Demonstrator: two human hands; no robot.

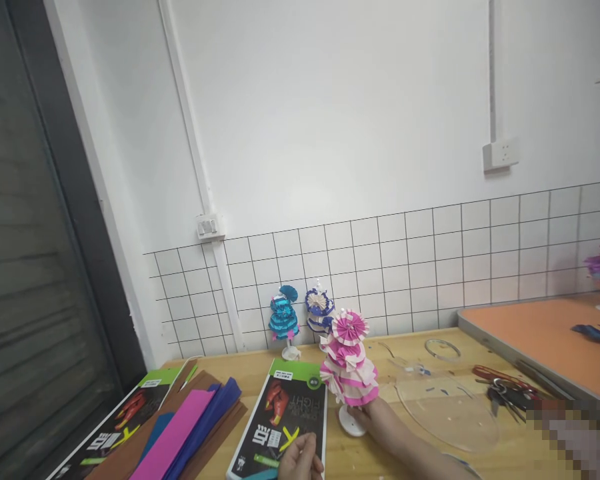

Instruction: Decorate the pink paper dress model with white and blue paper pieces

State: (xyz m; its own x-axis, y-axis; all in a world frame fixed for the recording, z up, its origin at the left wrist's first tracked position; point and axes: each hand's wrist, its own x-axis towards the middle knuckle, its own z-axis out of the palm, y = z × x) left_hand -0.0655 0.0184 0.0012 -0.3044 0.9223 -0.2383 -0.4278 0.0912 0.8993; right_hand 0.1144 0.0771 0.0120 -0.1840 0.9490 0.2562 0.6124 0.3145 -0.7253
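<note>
My right hand (379, 421) grips the white round stand of a pink-and-white paper tree (349, 360), made of pleated fans in tiers. The tree stands upright, its base at the table surface. My left hand (300, 459) is closed with bent fingers over the lower right part of a black-and-green printed book (280, 420); whether anything is in the fingers is hidden. Behind the pink tree stand a teal pleated paper tree (284, 317) and a blue-and-white one (319, 307), near the wall.
Magenta, blue and brown paper sheets (173, 433) lie over a second printed book (125, 413) at left. On the wooden table (253, 363) at right are a clear round disc (445, 413), a clear ring (443, 350) and keys (505, 393). An orange board (545, 327) stands beyond.
</note>
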